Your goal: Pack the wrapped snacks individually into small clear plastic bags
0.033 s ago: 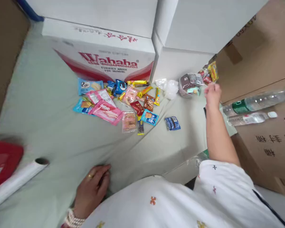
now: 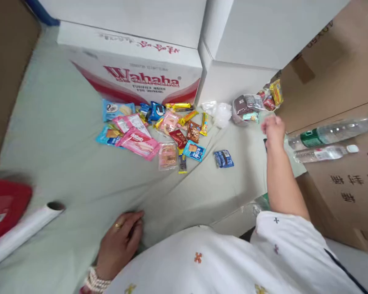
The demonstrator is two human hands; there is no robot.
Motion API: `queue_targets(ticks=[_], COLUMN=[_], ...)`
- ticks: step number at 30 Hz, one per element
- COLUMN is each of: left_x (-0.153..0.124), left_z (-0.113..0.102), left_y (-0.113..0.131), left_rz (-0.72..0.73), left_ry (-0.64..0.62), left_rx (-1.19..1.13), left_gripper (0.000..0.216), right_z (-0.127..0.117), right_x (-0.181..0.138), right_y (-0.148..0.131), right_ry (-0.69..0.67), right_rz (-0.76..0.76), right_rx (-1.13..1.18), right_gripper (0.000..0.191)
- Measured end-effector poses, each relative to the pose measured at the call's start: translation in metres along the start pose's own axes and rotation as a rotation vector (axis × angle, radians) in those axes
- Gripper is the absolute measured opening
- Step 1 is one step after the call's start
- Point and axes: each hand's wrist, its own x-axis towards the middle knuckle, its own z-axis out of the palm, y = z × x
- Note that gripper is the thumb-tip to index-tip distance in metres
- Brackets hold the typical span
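Note:
My right hand (image 2: pixel 273 127) is stretched out at the right, near a clear tub (image 2: pixel 238 118) of wrapped snacks. Its fingers are curled and slightly blurred; whatever they hold, if anything, is hidden. Low in the view, my left hand (image 2: pixel 121 237) rests on the pale green tabletop (image 2: pixel 79 171), fingers loosely bent, thumb apart from the index finger, nothing visible in it. A blue snack packet (image 2: pixel 223 158) lies by itself between the hands. Farther back sits a spread of snacks, among them a pink wafer packet (image 2: pixel 138 143), a light blue packet (image 2: pixel 194 151) and a brown cookie packet (image 2: pixel 194 132).
Behind the snacks stands a white and red Wahaha carton (image 2: pixel 141 77), with more white boxes (image 2: pixel 248 32) beside it. Crumpled clear plastic (image 2: pixel 222 115) adjoins the tub. Plastic bottles (image 2: pixel 334 132) lie at the right near brown cardboard (image 2: pixel 349 171). A white roll (image 2: pixel 24 232) and a red object (image 2: pixel 7 204) occupy the left.
My right hand has drawn back slightly toward me, away from the snacks at the tub. My left hand keeps its place.

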Motion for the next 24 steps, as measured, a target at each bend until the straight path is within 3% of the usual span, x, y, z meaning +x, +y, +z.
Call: queue_targets(ticks=[2,5,7,10,14,17,21,24], left_x=[-0.001,-0.001,-0.001,0.0,-0.002,-0.004,-0.005,-0.002], left_z=[0.001,0.001,0.001,0.001,0.001,0.001,0.002,0.002], left_y=[-0.001,-0.001,0.0,0.001,0.001,0.001,0.0,-0.001], left_rz=[-0.018,-0.035,-0.046,-0.062,-0.074,-0.092,-0.116,-0.135], left_ry=[0.004,0.005,0.007,0.012,0.004,0.0,0.007,0.001], left_rx=[0.001,0.001,-0.004,-0.013,-0.022,-0.036,-0.059,-0.091], left_gripper=[0.022,0.022,0.022,0.021,0.02,0.021,0.021,0.021], right_z=[-0.002,0.001,0.01,0.032,0.058,0.061,0.04,0.011], right_x=[-0.042,-0.097,-0.124,-0.15,-0.167,-0.177,-0.178,-0.145], right_y=[0.019,0.037,0.038,0.03,0.017,0.014,0.02,0.032], right_ry=[-0.069,-0.276,-0.372,-0.395,-0.473,-0.5,-0.481,-0.364], right_rz=[0.139,0.352,0.355,0.201,0.153,0.124,0.098,0.258], right_rx=[-0.037,-0.133,-0.245,-0.335,-0.148,-0.08,0.035,0.362], right_gripper=[0.057,0.063,0.063,0.057,0.054,0.049,0.047,0.041])
